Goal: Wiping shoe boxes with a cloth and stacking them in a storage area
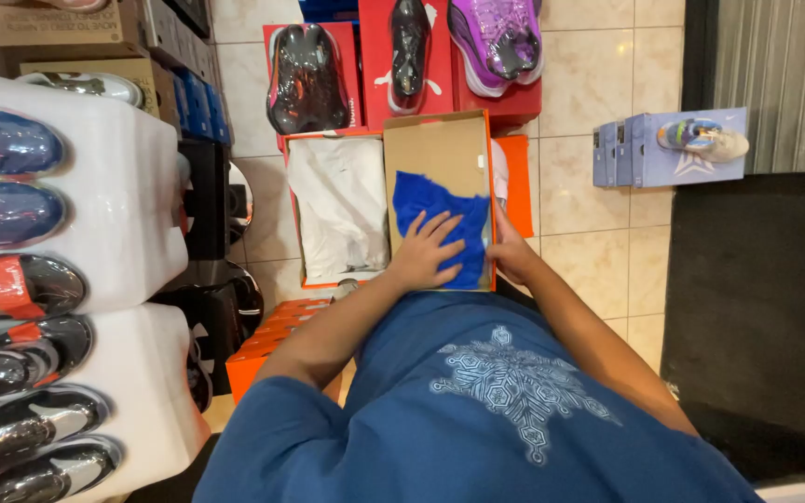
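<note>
Purple shoe (496, 37) tops red box (505, 101); blue boxes (668, 154) nearby.

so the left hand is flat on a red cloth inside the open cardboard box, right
Not quite: the cloth is blue, not red. The head view shows the left hand flat on it inside the open cardboard box.

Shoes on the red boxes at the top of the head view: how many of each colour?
Black shoe with pink trim: 1
Dark shoe seen edge-on: 1
Purple shoes: 2
Total: 4
</note>
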